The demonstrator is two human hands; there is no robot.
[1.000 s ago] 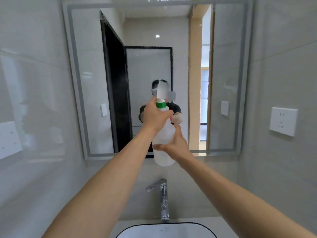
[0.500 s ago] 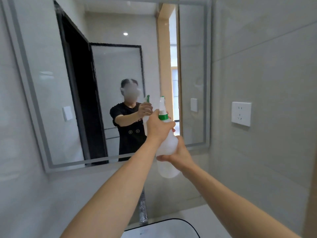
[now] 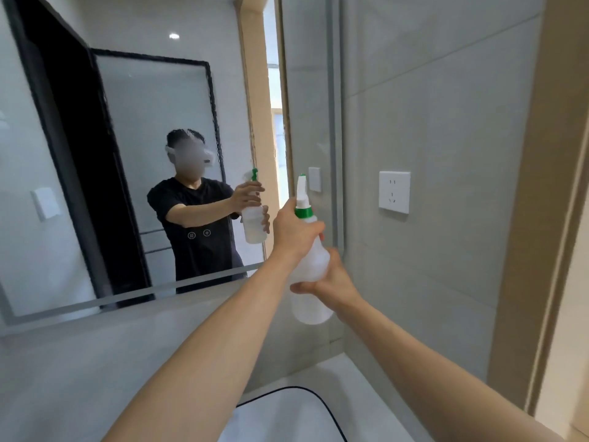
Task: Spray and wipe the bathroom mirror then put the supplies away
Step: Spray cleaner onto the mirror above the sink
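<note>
A white spray bottle (image 3: 310,301) with a green collar is held up in front of the right edge of the bathroom mirror (image 3: 63,186). My left hand (image 3: 294,232) grips its neck just below the nozzle, which points toward the glass. My right hand (image 3: 331,277) wraps round the bottle's body from the right. Fine droplets streak the mirror near its right side. The glass reflects a person in a black shirt holding the same bottle. No wiping cloth is in view.
A white wall socket (image 3: 394,192) sits on the grey tiled wall right of the mirror. A beige door frame (image 3: 522,218) runs down the far right. Below my arms lies the white counter with a black-rimmed basin (image 3: 322,406).
The view has swung to the right and the mirror now fills the left. Both hands carried the bottle toward the mirror's right edge. The tap has dropped out of view.
</note>
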